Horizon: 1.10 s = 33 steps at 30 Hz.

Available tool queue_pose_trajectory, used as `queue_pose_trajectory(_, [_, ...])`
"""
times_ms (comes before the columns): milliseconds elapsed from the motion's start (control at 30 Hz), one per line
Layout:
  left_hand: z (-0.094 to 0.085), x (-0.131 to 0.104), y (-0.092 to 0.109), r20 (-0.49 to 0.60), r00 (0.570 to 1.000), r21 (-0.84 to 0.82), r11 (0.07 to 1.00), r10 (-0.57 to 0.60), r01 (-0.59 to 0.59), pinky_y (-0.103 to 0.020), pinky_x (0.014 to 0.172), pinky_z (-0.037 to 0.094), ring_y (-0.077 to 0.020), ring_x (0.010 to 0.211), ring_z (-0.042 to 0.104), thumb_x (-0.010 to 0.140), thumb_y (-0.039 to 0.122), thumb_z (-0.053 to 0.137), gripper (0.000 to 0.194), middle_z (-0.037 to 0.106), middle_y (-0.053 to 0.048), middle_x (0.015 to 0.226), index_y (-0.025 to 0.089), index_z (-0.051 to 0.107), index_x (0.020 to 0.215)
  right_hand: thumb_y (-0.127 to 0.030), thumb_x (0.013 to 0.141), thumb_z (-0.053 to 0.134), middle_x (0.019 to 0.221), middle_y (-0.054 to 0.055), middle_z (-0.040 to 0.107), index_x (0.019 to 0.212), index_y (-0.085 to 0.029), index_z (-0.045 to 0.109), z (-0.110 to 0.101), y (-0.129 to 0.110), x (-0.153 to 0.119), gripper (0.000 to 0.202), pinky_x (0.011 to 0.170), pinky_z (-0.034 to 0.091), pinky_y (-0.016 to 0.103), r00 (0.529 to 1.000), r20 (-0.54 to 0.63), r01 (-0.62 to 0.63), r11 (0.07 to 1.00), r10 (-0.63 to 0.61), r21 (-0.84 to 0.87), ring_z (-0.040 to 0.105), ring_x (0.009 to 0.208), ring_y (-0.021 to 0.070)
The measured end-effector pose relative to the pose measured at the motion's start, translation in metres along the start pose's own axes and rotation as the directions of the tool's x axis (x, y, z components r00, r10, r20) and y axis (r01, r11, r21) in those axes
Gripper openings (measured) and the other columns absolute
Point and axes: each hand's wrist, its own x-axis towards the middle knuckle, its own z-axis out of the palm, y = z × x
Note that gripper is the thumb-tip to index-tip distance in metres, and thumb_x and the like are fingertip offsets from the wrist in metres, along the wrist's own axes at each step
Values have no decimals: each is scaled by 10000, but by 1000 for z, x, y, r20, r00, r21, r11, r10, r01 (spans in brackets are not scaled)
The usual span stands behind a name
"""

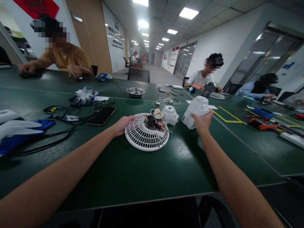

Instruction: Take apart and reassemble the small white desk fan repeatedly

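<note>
My left hand [121, 125] is closed on the left rim of a round white fan grille [133, 135]. On top of the grille sits an exposed fan motor [153, 123] with wires and a pale bundle above it. My right hand [203, 121] grips a white plastic housing [195, 109] with slots in its upper end, tilted at the table surface. Whether the housing touches the table I cannot tell. Between the two hands, just behind the grille, rests a smaller white vented motor cover [170, 115]. The fingertips of both hands are partly hidden.
A phone [102, 116], black cables [68, 126] and gloves [84, 96] lie to the left on the green table [133, 177]. Farther back are a metal bowl [135, 92] and a white cable [168, 100]. Orange-black tools [262, 124] lie right. Several people sit around the table.
</note>
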Motion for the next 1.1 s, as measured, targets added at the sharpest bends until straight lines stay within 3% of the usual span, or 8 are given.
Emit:
queue_pose_trajectory(300, [-4,3,-2,20,1000,14,1000,-3,3,-304,732,631,-187,732,739,968,164,557,190,752,-131,879,67,720,964,-418,559,850,1270,127,656,1394,-217,445,3,22,16,950,1018,460,479,992,-111,71,997,-68,27,641,1130,327])
queue_pose_trajectory(600, [-7,7,-4,14,1000,16,1000,0,0,-317,744,630,-192,755,742,960,177,582,182,756,-147,927,61,722,974,-432,539,859,1250,93,665,1424,-235,420,13,41,26,1008,988,486,439,997,-54,56,990,-49,131,663,1059,277])
queue_pose_trajectory(900, [-1,2,-3,0,1000,24,1000,9,-9,-300,718,628,-183,723,739,967,164,560,187,758,-133,877,77,722,931,-448,606,795,1301,137,612,1423,-237,343,13,41,22,957,1006,457,532,997,-27,76,994,-74,80,625,1134,322])
queue_pose_trajectory(1000, [0,2,-3,-9,1000,13,1000,13,-13,-293,710,630,-179,710,737,975,157,542,201,752,-128,858,78,721,931,-420,622,777,1430,200,480,1454,-228,317,5,24,11,971,1045,372,653,975,-146,161,984,-169,-71,484,1318,407])
queue_pose_trajectory(1100, [1,1,-1,-9,1000,19,1000,18,-18,-283,704,629,-176,715,736,973,149,548,191,753,-132,882,66,719,956,-382,682,736,1481,204,399,1421,-223,363,-1,-1,-5,843,1085,318,667,894,-197,372,912,-403,-174,330,1434,405])
